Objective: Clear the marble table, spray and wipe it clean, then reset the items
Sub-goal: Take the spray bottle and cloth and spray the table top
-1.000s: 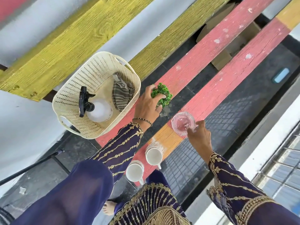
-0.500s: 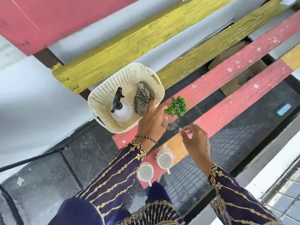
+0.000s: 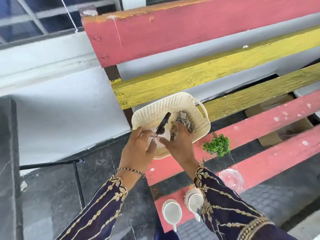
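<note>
A cream plastic basket (image 3: 174,103) stands on the painted bench slats. In it lie a white spray bottle (image 3: 160,138) with a black trigger head and a striped cloth (image 3: 184,119). My left hand (image 3: 138,150) reaches into the basket from the left, fingers apart, thumb against the bottle's neck. My right hand (image 3: 181,146) is in the basket beside it, with its fingers closed over the striped cloth. A small green plant (image 3: 217,144), a clear glass (image 3: 231,179) and two white cups (image 3: 172,212) sit on the red slats nearer to me.
The bench has red slats (image 3: 259,132) and yellow slats (image 3: 207,75) with open gaps. Cardboard boxes (image 3: 284,130) show below through the gaps. A thin black pole (image 3: 50,164) crosses the dark tiled floor at left. A white wall rises behind.
The view has swung up and left. My left hand left the green plant and my right hand left the glass. Both hands have moved into the basket.
</note>
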`<action>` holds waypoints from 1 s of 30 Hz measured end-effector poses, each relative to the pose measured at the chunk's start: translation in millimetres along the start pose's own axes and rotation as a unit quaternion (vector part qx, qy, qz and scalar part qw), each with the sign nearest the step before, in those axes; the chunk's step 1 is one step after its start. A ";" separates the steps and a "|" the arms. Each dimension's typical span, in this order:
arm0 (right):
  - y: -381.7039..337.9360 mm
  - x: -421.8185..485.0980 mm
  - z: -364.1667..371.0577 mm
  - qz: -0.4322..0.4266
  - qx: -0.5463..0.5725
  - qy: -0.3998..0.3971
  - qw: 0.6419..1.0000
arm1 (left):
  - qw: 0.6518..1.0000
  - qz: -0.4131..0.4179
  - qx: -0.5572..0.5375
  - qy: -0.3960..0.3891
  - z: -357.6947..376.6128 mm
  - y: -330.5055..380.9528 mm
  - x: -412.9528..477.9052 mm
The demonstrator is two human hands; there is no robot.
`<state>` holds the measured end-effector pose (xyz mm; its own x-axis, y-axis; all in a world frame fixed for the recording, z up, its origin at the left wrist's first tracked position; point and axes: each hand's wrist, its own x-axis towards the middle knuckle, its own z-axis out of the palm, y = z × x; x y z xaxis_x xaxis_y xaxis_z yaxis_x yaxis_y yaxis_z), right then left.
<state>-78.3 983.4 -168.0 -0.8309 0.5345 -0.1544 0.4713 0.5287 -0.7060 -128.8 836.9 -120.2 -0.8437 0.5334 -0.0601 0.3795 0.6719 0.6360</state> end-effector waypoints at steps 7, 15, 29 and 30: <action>4.0 29.7 36.8 -0.027 0.046 -0.019 0.998 | 0.998 -0.024 -0.056 0.009 6.0 -16.4 12.8; 16.0 18.3 -16.7 -0.031 0.137 0.090 0.986 | 0.995 -0.088 -0.043 -0.023 41.9 -8.6 46.3; 54.5 42.8 -75.8 -0.046 0.093 0.110 0.989 | 0.914 -0.340 -0.010 -0.221 167.8 8.0 106.8; 53.8 43.3 -76.7 -0.048 0.093 0.105 0.989 | 0.915 -0.348 -0.020 -0.205 171.9 8.3 107.3</action>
<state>-66.3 1085.6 -159.7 -0.7800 0.6236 0.0520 0.3156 0.4637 -0.8279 -150.9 988.1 -253.6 -0.6599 0.1372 -0.7387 -0.2157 0.9072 0.3612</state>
